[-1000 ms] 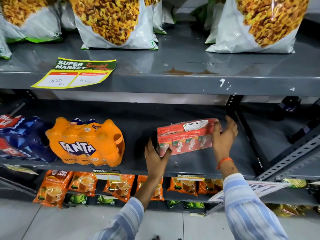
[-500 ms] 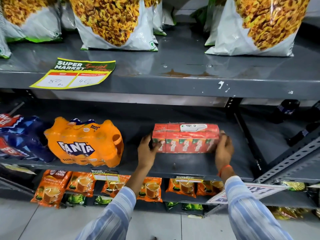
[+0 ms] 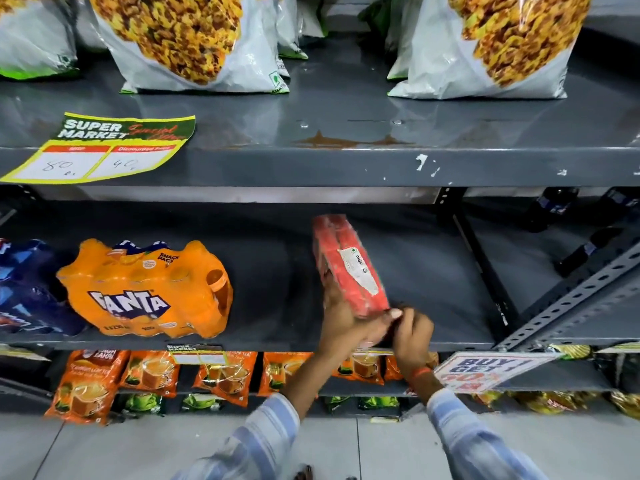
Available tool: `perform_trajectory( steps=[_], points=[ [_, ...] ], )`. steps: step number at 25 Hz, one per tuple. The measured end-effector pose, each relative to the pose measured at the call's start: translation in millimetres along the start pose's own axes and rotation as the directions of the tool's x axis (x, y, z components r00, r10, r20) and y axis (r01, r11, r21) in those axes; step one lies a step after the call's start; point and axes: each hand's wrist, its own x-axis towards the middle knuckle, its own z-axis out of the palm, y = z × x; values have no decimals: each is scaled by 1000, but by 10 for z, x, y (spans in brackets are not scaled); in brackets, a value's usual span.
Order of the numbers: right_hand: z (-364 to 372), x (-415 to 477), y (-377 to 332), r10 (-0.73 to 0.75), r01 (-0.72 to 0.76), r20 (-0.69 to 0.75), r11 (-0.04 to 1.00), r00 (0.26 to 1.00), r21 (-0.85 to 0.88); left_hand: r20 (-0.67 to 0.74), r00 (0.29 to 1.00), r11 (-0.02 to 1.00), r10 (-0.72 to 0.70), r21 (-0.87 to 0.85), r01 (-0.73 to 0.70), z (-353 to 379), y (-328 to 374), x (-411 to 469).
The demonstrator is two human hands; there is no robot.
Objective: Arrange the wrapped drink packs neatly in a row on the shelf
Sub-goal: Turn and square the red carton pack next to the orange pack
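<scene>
A red wrapped pack of juice cartons (image 3: 349, 265) lies on the grey middle shelf (image 3: 277, 337), turned so its long side runs from front to back. My left hand (image 3: 341, 317) grips its near left side. My right hand (image 3: 412, 329) holds the near end with its fingertips. To the left on the same shelf sits an orange Fanta bottle pack (image 3: 145, 289), and a blue wrapped drink pack (image 3: 27, 289) lies at the far left, partly cut off by the frame.
Big snack bags (image 3: 183, 39) stand on the shelf above, by a yellow price tag (image 3: 100, 150). Orange tea pouches (image 3: 152, 372) hang below. A slanted metal brace (image 3: 571, 299) and dark bottles (image 3: 550, 209) are at the right. A gap lies between the Fanta and red packs.
The red pack has been swung from lying sideways to pointing front to back. Both hands have come together at its near end.
</scene>
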Motion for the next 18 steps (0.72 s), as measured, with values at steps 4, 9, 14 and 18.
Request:
perform_trajectory(
  steps=[4,9,14,18],
  points=[
    [321,-478,-33,20,-74,293,982,956,173,295,955,1000,-15,28,7,-678,-106,248],
    [334,-106,-279,-55,26,127,976,990,218,24,997,855,79,513,-80,-1081,-139,296],
    [309,965,-410,184,-212,179,966,966,148,-313,938,864,150,503,30,-1130,-193,104],
    [512,1006,-479,201,-269,386,955,900,128,-418,902,949,108,314,32,-970,-283,11]
  ],
)
